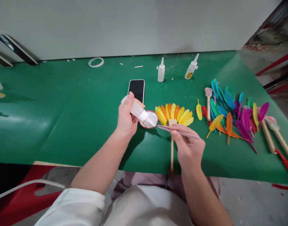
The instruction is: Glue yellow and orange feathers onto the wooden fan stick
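My left hand [127, 117] is closed round a small white glue bottle [137, 110], tilted with its nozzle down over a round red-rimmed lid [150, 117] holding white glue. My right hand [187, 146] pinches metal tweezers [179, 131] whose tips reach to the edge of that lid. Just behind the tweezers lies a feather fan [174, 113] of yellow and orange feathers on a wooden stick [172, 150], flat on the green table [75, 119].
A black phone [136, 89] lies behind my left hand. Two more glue bottles [161, 70] [191, 67] stand further back. Loose coloured feathers [230, 113] and wooden sticks [273, 135] spread at the right. A white ring [96, 62] lies near the wall.
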The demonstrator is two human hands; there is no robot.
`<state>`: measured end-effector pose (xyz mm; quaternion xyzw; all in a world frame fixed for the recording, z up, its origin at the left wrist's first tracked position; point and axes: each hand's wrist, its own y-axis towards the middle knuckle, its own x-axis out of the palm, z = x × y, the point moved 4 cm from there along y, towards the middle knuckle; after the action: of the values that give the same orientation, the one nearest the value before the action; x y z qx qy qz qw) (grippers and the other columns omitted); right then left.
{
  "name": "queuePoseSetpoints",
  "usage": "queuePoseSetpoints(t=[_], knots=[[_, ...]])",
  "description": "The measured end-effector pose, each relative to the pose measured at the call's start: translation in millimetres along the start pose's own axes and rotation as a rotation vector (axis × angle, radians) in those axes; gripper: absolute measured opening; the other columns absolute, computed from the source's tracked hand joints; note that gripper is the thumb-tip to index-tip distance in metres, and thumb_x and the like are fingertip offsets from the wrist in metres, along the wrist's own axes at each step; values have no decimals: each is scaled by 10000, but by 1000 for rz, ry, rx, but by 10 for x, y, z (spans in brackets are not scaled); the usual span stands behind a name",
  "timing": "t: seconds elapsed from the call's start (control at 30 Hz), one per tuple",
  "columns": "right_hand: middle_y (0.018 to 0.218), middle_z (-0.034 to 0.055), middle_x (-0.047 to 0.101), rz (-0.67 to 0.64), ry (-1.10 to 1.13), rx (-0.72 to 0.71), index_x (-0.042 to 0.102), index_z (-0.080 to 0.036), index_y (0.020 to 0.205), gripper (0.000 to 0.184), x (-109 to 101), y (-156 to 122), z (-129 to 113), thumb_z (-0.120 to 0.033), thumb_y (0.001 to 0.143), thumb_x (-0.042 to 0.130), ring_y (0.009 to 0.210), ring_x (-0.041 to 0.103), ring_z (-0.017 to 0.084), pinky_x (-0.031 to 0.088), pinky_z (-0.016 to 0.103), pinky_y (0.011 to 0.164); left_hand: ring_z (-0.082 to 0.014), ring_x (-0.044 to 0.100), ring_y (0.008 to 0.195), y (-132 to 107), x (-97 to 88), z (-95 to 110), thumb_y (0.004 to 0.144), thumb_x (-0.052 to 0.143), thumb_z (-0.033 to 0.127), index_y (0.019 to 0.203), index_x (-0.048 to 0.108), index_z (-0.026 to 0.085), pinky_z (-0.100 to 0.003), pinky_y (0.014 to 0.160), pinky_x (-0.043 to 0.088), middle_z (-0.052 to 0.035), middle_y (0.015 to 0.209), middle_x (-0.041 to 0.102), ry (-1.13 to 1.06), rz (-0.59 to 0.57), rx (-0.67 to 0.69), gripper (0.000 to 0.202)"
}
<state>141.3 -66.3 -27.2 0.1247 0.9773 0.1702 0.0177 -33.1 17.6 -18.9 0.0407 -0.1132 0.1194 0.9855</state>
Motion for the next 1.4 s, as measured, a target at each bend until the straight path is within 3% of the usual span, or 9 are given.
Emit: queuePoseSetpoints(t=[0.2,0.7,0.97,1.4], knots=[[822,-13,709,-29,4,-7,701,-262,859,144,13,9,9,-168,786,621,802,642,154,520,288,721,-54,334,331,-1,0,5,799,414,655,510,533,174,-214,319,216,28,401,335,3,-2,5,573],[807,13,705,-46,-3,2,705,-238,835,104,12,1,17,-201,780,625,782,647,177,531,331,729,-45,280,308,19,-15,-1,724,379,756,530,502,169,-237,306,151,31,405,334,21,19,-3,631],[788,14,707,19,4,8,709,-241,819,94,-13,9,10,-211,776,631,767,653,177,542,321,690,-50,303,311,6,-4,21,755,363,735,514,505,174,-228,319,177,28,399,350,29,16,-2,626],[794,18,706,-29,-40,-17,702,-234,812,89,12,11,16,-219,783,620,783,651,189,531,350,731,-70,363,344,-7,6,26,750,405,719,515,521,181,-225,337,235,21,404,369,14,-39,13,598]])
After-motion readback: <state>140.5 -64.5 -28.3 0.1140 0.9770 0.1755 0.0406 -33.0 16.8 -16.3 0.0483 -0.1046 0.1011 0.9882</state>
